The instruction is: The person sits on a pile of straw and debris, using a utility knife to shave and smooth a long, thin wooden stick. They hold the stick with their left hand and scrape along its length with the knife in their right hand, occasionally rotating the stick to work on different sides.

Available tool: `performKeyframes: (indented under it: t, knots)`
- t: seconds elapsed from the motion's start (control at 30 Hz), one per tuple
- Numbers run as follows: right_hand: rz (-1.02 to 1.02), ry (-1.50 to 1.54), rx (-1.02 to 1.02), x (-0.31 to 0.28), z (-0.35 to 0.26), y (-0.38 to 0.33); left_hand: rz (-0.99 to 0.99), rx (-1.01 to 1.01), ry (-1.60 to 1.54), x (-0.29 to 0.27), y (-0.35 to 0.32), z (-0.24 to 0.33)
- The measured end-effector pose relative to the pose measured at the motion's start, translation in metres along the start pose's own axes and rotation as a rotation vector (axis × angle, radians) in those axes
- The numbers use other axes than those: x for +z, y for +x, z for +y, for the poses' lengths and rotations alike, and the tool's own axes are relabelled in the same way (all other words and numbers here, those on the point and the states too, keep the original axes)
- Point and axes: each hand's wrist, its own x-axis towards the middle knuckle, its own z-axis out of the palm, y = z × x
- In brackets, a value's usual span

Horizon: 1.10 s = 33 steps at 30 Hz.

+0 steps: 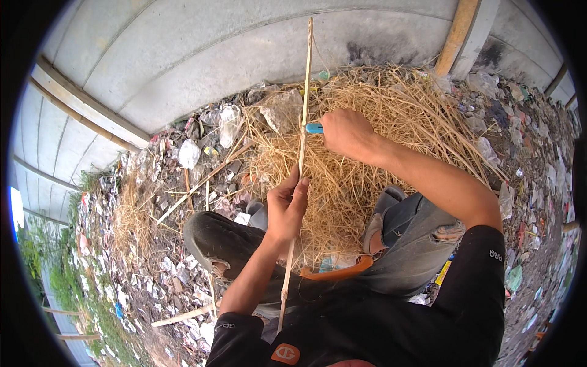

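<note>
My left hand (285,208) grips a long thin bamboo stick (304,92) near its middle, with the stick running from my lap up toward the wall. My right hand (346,133) is closed on a tool with a blue handle (313,128), pressed against the stick higher up. The tool's blade is hidden behind the stick and my fingers. Both forearms come from my black-sleeved torso, and my knees in grey torn jeans (403,226) sit below the hands.
A heap of dry straw-like shavings (397,116) lies in front of my knees. Plastic litter and scraps (202,153) cover the ground on both sides. A grey concrete wall (214,55) rises behind. An orange strap (342,271) crosses my lap.
</note>
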Motion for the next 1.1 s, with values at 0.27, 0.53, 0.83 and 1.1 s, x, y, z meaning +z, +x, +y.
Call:
performKeyframes:
  t: [0.27, 0.53, 0.83, 1.1]
  knots:
    - [0.084, -0.051, -0.003, 0.019, 0.001, 0.013, 0.009, 0.01, 0.02, 0.001, 0.002, -0.005]
    - [0.148, -0.073, 0.132, 0.014, 0.041, 0.053, -0.037, -0.054, 0.027, 0.011, -0.007, 0.002]
    - [0.328, -0.02, 0.442, -0.034, 0.127, 0.069, -0.246, -0.081, 0.058, 0.004, -0.04, -0.002]
    - [0.39, -0.143, 0.542, -0.053, 0.173, 0.051, -0.383, -0.115, 0.114, -0.007, -0.072, 0.008]
